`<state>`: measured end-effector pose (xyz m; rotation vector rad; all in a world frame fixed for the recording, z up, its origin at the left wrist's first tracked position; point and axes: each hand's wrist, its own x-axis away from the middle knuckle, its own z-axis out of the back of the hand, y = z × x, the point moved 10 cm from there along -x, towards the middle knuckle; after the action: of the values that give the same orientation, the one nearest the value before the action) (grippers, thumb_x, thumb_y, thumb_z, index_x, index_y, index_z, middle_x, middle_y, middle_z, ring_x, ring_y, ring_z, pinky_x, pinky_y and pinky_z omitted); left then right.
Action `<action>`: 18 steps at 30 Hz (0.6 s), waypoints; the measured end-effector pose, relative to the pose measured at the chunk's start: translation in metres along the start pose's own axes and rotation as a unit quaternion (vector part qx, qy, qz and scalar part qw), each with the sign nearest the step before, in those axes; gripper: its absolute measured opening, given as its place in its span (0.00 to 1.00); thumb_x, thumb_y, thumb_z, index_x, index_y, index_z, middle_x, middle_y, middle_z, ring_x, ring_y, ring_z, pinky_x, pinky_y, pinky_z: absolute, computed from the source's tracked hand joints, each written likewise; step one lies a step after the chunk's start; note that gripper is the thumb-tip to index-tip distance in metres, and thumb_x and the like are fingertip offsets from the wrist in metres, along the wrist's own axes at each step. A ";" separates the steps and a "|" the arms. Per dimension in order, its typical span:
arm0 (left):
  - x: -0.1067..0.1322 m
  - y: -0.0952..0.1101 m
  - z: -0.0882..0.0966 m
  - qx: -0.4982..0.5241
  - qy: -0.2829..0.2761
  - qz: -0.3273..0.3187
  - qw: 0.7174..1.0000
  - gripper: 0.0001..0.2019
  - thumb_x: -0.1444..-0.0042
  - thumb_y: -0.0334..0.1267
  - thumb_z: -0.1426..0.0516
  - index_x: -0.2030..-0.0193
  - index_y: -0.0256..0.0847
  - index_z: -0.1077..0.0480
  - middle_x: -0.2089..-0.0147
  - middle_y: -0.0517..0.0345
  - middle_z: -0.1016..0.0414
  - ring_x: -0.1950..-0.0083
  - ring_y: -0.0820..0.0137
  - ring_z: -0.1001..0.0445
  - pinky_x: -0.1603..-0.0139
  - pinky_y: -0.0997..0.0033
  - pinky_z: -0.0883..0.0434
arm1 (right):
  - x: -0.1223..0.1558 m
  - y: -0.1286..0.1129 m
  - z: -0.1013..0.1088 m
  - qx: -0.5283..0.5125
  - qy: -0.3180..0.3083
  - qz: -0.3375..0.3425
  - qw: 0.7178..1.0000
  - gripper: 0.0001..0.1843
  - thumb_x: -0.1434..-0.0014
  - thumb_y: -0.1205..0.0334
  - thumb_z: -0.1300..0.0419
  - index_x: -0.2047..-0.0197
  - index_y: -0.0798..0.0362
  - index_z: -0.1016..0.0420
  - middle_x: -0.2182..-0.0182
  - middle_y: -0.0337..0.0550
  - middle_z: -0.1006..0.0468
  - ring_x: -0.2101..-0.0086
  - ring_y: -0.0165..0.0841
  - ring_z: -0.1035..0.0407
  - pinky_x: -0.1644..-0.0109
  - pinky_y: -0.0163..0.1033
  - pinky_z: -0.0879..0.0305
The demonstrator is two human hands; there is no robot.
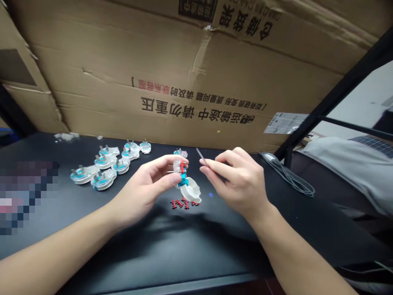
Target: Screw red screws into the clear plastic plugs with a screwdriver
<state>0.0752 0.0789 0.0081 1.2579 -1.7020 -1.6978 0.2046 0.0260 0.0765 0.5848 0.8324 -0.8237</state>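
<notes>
My left hand [156, 180] is closed round a plug assembly [190, 191] with a white curved shell, a teal inner part, a clear section and a red piece on it. The assembly is held tilted above the table. In my right hand [235, 176] a thin grey stick-like tool [201, 156] is pinched between thumb and fingers, its tip pointing up and left, apart from the plug. What kind of tool it is I cannot tell. Several small red parts [186, 204] lie on the table beneath the assembly.
Several white-and-teal plugs [105, 161] with metal prongs stand at the left; another plug [180, 153] lies behind my left hand. Small clear pieces [66, 136] are at the back left. A cardboard sheet [172, 61] backs the black table [147, 254]. A coiled grey cable [287, 174] lies right.
</notes>
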 end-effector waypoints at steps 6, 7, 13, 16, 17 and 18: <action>0.000 0.000 0.000 0.021 0.016 0.008 1.000 0.09 0.38 0.38 0.38 0.52 0.48 0.22 0.55 0.63 0.23 0.51 0.75 0.28 0.48 0.81 0.32 | 0.001 0.009 -0.005 -0.074 -0.029 -0.031 0.996 0.16 0.31 0.62 0.46 0.70 0.55 0.25 0.75 0.42 0.26 0.72 0.31 0.36 0.66 0.36 0.39; 0.000 -0.001 0.000 0.040 0.018 0.011 0.999 0.09 0.39 0.38 0.37 0.52 0.48 0.22 0.55 0.63 0.23 0.52 0.75 0.28 0.49 0.81 0.31 | 0.001 0.009 -0.009 -0.087 -0.051 -0.031 0.994 0.17 0.30 0.62 0.47 0.69 0.55 0.25 0.76 0.41 0.27 0.73 0.30 0.36 0.67 0.35 0.40; 0.003 0.000 -0.004 0.126 0.006 0.016 0.992 0.09 0.40 0.37 0.37 0.52 0.45 0.21 0.55 0.60 0.22 0.51 0.74 0.26 0.48 0.80 0.29 | 0.004 0.009 -0.023 -0.106 -0.115 -0.053 0.986 0.18 0.30 0.58 0.49 0.66 0.54 0.23 0.77 0.38 0.33 0.76 0.27 0.39 0.70 0.35 0.45; 0.002 0.001 -0.006 0.135 -0.005 0.014 0.991 0.09 0.39 0.37 0.37 0.52 0.44 0.21 0.54 0.58 0.20 0.49 0.72 0.25 0.47 0.79 0.29 | 0.005 0.011 -0.026 -0.127 -0.118 -0.069 0.982 0.17 0.30 0.59 0.49 0.65 0.54 0.22 0.76 0.39 0.31 0.75 0.28 0.37 0.70 0.35 0.43; 0.002 0.001 -0.006 0.137 -0.006 0.012 0.991 0.09 0.39 0.37 0.37 0.52 0.44 0.21 0.54 0.57 0.20 0.49 0.71 0.24 0.47 0.79 0.29 | 0.006 0.011 -0.027 -0.140 -0.118 -0.075 0.980 0.17 0.30 0.59 0.48 0.65 0.54 0.22 0.76 0.40 0.29 0.75 0.28 0.36 0.69 0.35 0.42; 0.002 0.001 -0.007 0.138 -0.007 0.010 0.990 0.09 0.39 0.37 0.38 0.52 0.44 0.21 0.54 0.57 0.19 0.49 0.71 0.24 0.47 0.78 0.29 | 0.006 0.012 -0.028 -0.153 -0.119 -0.079 0.978 0.17 0.30 0.60 0.48 0.65 0.55 0.22 0.74 0.41 0.27 0.74 0.29 0.34 0.68 0.35 0.41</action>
<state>0.0792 0.0736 0.0100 1.3438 -2.0037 -1.5002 0.2058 0.0504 0.0575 0.1445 0.7728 -0.8696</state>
